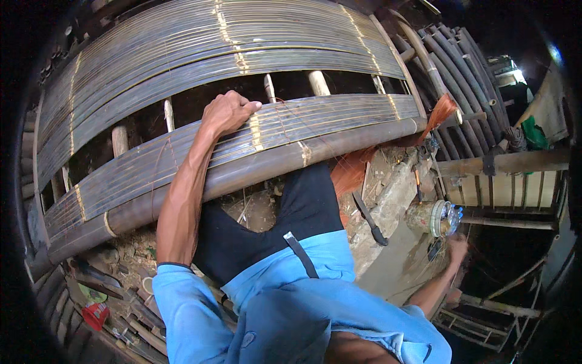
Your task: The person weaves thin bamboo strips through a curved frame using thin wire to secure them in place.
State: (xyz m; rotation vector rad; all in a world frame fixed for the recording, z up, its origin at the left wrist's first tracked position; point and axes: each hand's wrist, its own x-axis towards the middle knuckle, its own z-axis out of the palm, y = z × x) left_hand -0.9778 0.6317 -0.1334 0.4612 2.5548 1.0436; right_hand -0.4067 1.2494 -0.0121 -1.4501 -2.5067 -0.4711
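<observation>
My left hand point(229, 114) rests on the near band of bamboo slats point(330, 118), its fingers curled over the far edge and its thumb pointing right. The slats are thin and dark, bound in rows with pale ties, and a thick bamboo pole point(357, 138) borders them on the near side. Beyond a gap with crosspieces lies a wider slat panel point(151, 45). Out at the lower right, my right hand point(458, 247) is beside a clear plastic jar point(424, 217) lying on its side. Its fingers are too small and blurred to make out.
A dark-handled knife point(368, 217) lies on the stone ledge point(391, 197), right of my legs. Orange string point(351, 173) hangs over the pole's right end. Bamboo poles point(464, 73) are stacked at the far right. A red bag point(95, 315) sits among bamboo scraps at the lower left.
</observation>
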